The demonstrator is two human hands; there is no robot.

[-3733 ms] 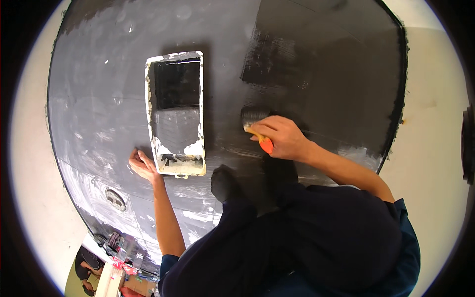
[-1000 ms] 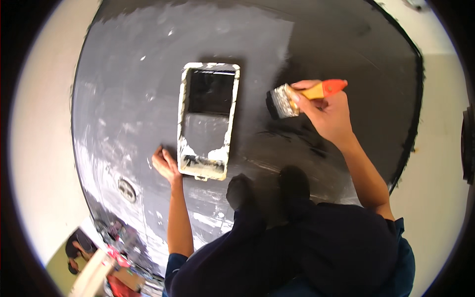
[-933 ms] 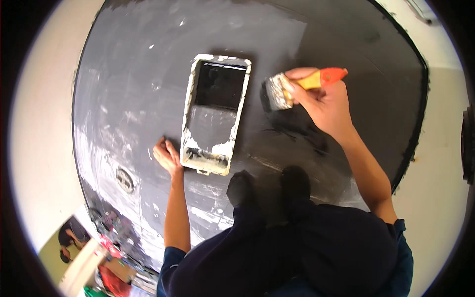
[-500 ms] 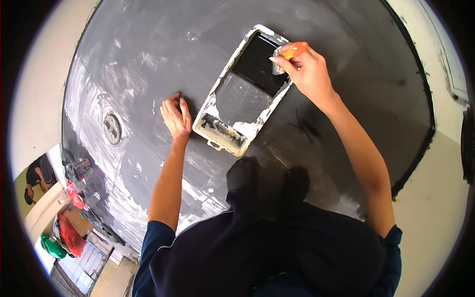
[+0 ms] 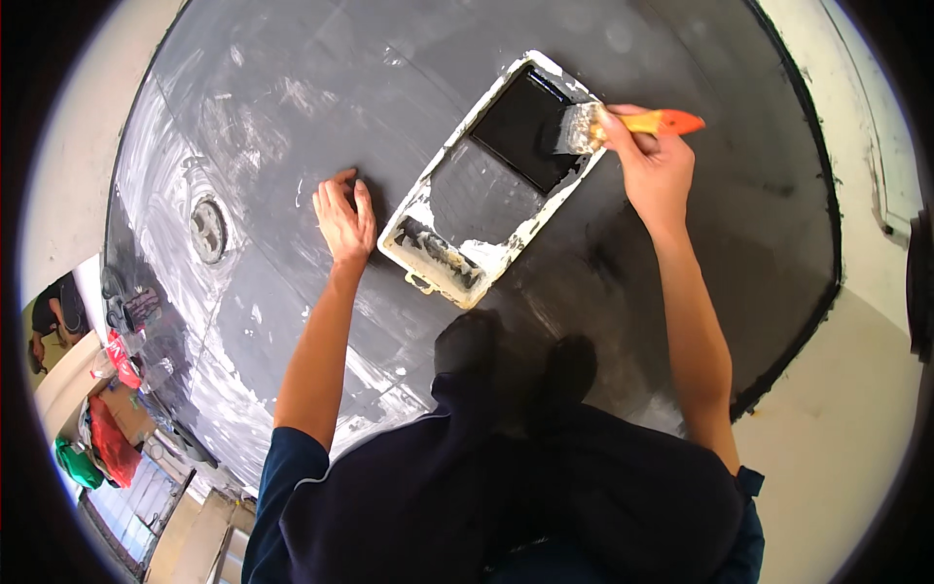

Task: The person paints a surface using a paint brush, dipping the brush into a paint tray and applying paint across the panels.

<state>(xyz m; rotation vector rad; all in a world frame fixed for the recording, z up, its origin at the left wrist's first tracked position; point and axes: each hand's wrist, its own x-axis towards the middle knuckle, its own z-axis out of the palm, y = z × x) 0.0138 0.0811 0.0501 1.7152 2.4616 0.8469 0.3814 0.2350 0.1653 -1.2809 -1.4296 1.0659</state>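
A paint tray (image 5: 425, 195) with a white-smeared rim lies at a slant on the grey-painted floor (image 5: 292, 127). Black paint (image 5: 520, 117) fills its far well. My right hand (image 5: 654, 170) grips a paintbrush (image 5: 637, 123) with an orange and yellow handle. The bristles sit over the tray's right rim at the black paint, and the handle points right. My left hand (image 5: 344, 220) rests on the floor just left of the tray, fingers spread, holding nothing.
A round drain cover (image 5: 207, 232) is set in the floor at the left. Pale walls (image 5: 827, 389) border the dark floor. Red bags (image 5: 114, 443) and a green bag (image 5: 76, 465) lie at the lower left, where another person (image 5: 58, 316) crouches beyond a doorway.
My right hand has moved right with the paintbrush, tipping its handle over to the right. The left hand stays on the floor beside the tray. My view has shifted slightly.
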